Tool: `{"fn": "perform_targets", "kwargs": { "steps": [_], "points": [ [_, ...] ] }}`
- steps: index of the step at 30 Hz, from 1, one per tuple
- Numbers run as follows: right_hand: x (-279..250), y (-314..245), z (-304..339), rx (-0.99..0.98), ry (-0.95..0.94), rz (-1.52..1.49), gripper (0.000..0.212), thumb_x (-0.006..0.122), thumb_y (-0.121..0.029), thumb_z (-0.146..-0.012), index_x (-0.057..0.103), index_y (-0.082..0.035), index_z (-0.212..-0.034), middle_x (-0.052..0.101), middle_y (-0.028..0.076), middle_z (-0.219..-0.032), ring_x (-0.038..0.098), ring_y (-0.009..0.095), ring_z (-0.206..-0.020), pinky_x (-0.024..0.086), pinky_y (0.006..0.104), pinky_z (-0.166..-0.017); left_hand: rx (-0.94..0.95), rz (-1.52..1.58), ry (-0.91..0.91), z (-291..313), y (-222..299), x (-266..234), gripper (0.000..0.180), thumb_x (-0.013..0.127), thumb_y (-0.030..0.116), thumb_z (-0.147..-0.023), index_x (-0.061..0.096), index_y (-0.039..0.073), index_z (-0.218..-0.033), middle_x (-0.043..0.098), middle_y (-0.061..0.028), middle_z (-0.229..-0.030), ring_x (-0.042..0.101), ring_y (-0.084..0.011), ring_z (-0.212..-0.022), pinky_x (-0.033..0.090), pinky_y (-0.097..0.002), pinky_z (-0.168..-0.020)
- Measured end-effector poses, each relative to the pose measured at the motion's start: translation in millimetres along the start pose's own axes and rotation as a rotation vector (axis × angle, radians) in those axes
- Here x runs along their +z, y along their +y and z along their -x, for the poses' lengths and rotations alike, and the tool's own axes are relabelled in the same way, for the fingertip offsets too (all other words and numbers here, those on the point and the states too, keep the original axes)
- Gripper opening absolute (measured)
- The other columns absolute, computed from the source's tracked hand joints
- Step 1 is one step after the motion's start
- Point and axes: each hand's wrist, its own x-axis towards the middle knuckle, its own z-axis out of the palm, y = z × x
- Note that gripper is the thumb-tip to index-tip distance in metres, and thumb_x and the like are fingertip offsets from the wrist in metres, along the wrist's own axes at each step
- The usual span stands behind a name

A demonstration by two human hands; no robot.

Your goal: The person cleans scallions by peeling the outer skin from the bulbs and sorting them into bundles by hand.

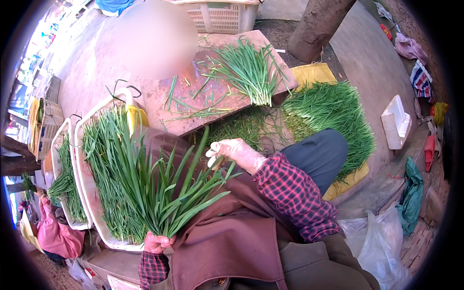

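Outdoors, a bunch of long flat green chive leaves [164, 193] fans up and rightward over a brown apron [232, 237].

Beside a white plastic tray [89, 193] heaped with cut greens, the left hand [157, 242] clenches the bunch's stem ends low down; its long axis rises toward the gloved right hand [232, 152], whose fingers pinch leaf tips, before a worn reddish slab [159, 96] strewn with loose blades.
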Motion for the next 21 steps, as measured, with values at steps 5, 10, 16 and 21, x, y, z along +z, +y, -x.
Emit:
{"fn": "perform_targets", "kwargs": {
  "steps": [5, 10, 16, 21],
  "points": [
    [-2.6, -14.5, -0.6, -0.266, 0.107, 0.071, 0.024, 0.061, -0.017, -0.097, 0.067, 0.006, -0.101, 0.071, 0.012, -0.086, 0.07, 0.02, -0.072, 0.056, 0.0298, -0.07, 0.007, 0.038, -0.034, -2.4, -1.8, 4.2, 0.059, 0.071, -0.005, -0.075, 0.048, -0.008, -0.129, 0.062, -0.0258, -0.082, 0.048, -0.0186, -0.053, 0.035, -0.0257, -0.044],
    [-31.1, -29.0, 9.8, -0.24, 0.276, 0.084, 0.017, 0.059, -0.008, -0.095, 0.068, 0.006, -0.099, 0.071, 0.012, -0.083, 0.067, 0.017, -0.066, 0.058, 0.0316, -0.067, 0.053, -0.025, -0.046, -6.9, -1.5, 16.0, 0.042, 0.072, 0.004, -0.078, 0.053, -0.009, -0.112, 0.051, -0.0112, -0.063, 0.04, -0.0126, -0.045, 0.031, -0.0258, -0.041],
    [-12.5, -30.8, 14.2, -0.273, 0.274, 0.315, 0.017, 0.068, -0.01, -0.091, 0.072, 0.001, -0.103, 0.072, 0.009, -0.099, 0.068, 0.014, -0.087, 0.054, 0.0297, -0.084, 0.025, 0.072, -0.124, -7.2, -3.6, -0.3, 0.048, 0.072, -0.002, -0.077, 0.051, -0.01, -0.12, 0.059, -0.0229, -0.079, 0.045, -0.0148, -0.05, 0.032, -0.0249, -0.042],
    [21.7, -52.6, 23.8, -0.192, -0.098, 0.368, 0.03, 0.075, -0.02, -0.089, 0.071, -0.004, -0.113, 0.07, 0.009, -0.104, 0.065, 0.019, -0.1, 0.05, 0.0323, -0.091, 0.026, 0.038, -0.095, -6.5, 2.3, 15.5, 0.049, 0.072, -0.002, -0.077, 0.052, -0.01, -0.121, 0.057, -0.0187, -0.074, 0.043, -0.0139, -0.049, 0.03, -0.025, -0.042]
  ]
}}
